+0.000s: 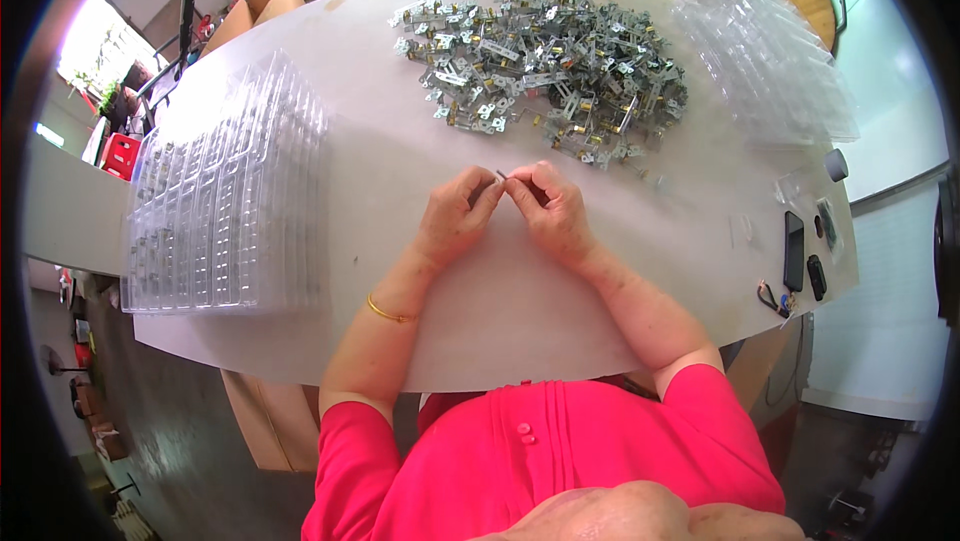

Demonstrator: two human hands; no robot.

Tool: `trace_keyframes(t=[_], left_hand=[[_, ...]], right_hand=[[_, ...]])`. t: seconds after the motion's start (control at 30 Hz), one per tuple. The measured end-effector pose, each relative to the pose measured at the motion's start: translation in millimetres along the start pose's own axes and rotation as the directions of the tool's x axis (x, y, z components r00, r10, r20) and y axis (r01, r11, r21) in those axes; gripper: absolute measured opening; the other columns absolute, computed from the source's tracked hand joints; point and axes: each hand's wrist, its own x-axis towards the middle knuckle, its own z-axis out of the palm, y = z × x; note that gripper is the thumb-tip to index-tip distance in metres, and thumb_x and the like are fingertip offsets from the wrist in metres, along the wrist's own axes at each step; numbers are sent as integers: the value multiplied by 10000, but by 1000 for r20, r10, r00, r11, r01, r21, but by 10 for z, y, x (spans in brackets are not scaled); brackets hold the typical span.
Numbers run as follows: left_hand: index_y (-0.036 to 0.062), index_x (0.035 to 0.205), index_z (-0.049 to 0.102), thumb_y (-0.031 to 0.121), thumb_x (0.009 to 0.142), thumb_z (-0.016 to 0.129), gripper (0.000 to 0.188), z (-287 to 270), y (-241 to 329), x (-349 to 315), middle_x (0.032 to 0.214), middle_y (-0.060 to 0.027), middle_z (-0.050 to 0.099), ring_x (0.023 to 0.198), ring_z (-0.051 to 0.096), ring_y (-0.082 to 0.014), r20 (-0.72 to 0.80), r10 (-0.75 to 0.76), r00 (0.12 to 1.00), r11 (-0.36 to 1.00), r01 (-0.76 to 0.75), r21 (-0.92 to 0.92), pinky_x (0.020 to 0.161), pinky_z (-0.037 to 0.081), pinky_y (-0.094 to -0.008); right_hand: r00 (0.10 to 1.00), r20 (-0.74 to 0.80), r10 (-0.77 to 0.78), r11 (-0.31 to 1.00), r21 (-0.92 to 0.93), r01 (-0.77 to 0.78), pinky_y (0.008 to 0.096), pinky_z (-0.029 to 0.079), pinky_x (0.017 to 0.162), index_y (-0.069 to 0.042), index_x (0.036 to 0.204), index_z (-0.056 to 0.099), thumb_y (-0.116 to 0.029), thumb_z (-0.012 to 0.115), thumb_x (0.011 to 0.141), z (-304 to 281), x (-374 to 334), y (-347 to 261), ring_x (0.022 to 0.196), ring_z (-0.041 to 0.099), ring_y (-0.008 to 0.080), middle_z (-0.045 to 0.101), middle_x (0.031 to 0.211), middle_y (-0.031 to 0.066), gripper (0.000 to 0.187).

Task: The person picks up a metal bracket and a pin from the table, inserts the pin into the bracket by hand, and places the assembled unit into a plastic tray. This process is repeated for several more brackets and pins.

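Observation:
Over the middle of the table, my left hand (458,209) and my right hand (548,211) meet at the fingertips. Both are closed in a pinch on a small dark part (502,175), mostly covered by the fingers, so its kind does not show. Just beyond the hands lies a large heap of small metal bracket-like parts (560,66), silvery with some brass-coloured pieces. To the left of my left hand rises a tall stack of clear plastic trays (225,201), with small parts visible in some compartments.
More clear plastic trays (770,61) lie overlapped at the far right. Along the right edge are a phone (793,251), a black oblong object (817,278), a small grey round object (836,166) and a key-ring-like bunch (775,301). Cardboard boxes (262,421) stand below the table.

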Motion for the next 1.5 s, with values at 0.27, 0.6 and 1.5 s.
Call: trace_keyframes(t=[0.27, 0.6, 1.5], left_hand=[[20, 953, 639, 158, 975, 624, 140, -48, 40, 16, 725, 4, 613, 563, 497, -69, 66, -75, 995, 982, 86, -170, 519, 419, -228], [30, 940, 659, 222, 982, 620, 200, -224, -43, 96, 710, -36, 615, 460, 444, -55, 146, -409, 901, 616, 390, -685, 410, 315, -199], [37, 916, 651, 170, 959, 648, 140, -149, 88, 66, 723, 25, 602, 662, 535, -46, 176, -260, 949, 926, 297, -234, 576, 418, -208]], right_hand=[[967, -236, -99, 992, 55, 115, 224, 403, 585, -52, 951, 630, -105, 652, 957, 11, 55, 42, 669, 481, 61, 551, 820, -18, 58], [986, 15, 166, 976, 141, -167, 219, 358, 528, -53, 931, 640, -145, 649, 971, 6, 25, 7, 607, 423, 18, 501, 660, -71, 101], [893, 351, 283, 769, 474, -430, 283, 553, 697, 4, 1173, 566, -76, 437, 1015, -109, 108, 3, 749, 611, 109, 629, 924, 54, 219]])
